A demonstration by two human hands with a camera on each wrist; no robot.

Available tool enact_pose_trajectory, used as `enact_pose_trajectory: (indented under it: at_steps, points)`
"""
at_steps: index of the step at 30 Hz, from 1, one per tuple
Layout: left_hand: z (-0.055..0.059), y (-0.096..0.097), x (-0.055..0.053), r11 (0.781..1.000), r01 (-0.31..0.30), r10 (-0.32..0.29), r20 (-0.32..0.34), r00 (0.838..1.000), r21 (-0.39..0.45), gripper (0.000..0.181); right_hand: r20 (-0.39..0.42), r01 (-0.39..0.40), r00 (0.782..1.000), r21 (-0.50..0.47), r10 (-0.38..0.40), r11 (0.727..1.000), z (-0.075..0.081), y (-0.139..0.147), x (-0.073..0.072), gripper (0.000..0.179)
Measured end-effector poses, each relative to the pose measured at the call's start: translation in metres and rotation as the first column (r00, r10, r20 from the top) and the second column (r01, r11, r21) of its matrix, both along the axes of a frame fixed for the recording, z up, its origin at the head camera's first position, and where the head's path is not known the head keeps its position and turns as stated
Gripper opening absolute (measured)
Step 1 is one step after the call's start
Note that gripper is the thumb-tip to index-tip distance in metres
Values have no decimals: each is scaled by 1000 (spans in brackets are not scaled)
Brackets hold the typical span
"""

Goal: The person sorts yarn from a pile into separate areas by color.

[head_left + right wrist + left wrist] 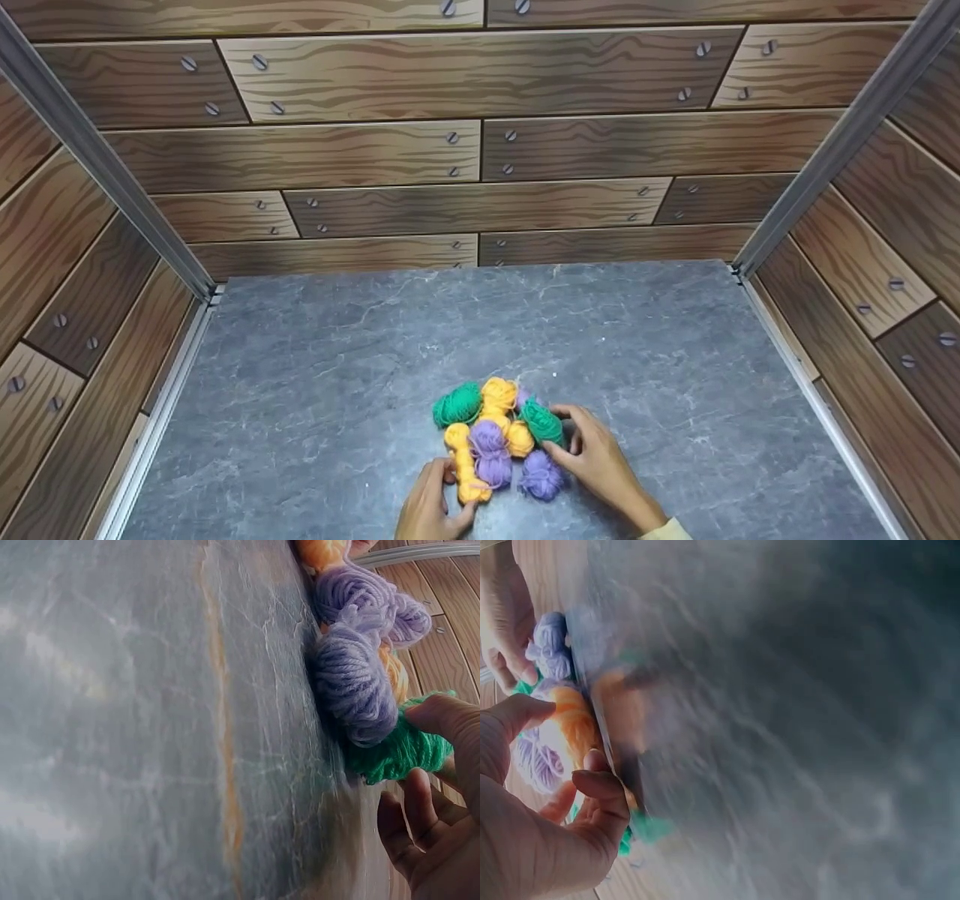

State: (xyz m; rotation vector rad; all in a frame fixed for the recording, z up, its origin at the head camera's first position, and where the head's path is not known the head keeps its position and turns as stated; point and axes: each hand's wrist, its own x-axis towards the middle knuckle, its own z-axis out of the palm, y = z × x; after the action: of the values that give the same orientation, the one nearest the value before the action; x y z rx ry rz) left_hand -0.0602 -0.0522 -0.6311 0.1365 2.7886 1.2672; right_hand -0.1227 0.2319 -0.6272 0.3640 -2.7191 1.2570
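Several small skeins of yarn in yellow, purple and green lie bunched together on the grey marbled tabletop. My left hand is at the near left of the bunch, its thumb and curled fingers about a long yellow yarn skein tied in at the middle. In the left wrist view that skein looks orange between thumb and fingers. On the other side my right hand grips a green yarn skein between thumb and fingertips. A purple skein sits right against the green one in the right wrist view.
Another green skein lies at the bunch's far left, beside a yellow one. Purple skeins fill the middle and near right. Wood-patterned walls with metal corner rails enclose the tabletop at the back and sides.
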Motion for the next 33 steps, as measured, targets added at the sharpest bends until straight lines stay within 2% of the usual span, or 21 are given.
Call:
enact_pose_trajectory:
  at_steps: [5,9,13,18,22,29,33]
  points:
    - [0,1,-2,997,7,-10,40,999,81,51,34,14,999,14,-15,1000,1,0,0,49]
    - [2,3,-2,997,-15,9,73,997,79,52,37,23,999,17,-24,1000,1,0,0,48]
    - [1,4,-2,996,-33,31,28,999,78,48,38,16,999,3,-16,1000,1,1,-1,45]
    - [-1,3,-1,994,-47,53,-57,997,97,33,46,0,999,-8,1,1000,0,1,-1,43]
    - [-2,2,-1,991,-62,71,-78,994,118,24,41,0,999,-15,1,1000,0,2,0,43]
    - [-4,2,-3,976,-100,105,-12,994,192,21,32,-15,999,-38,16,999,-2,4,1,42]
    - [-5,2,-3,972,-137,135,25,991,190,21,41,-17,999,-40,19,999,-3,3,2,43]
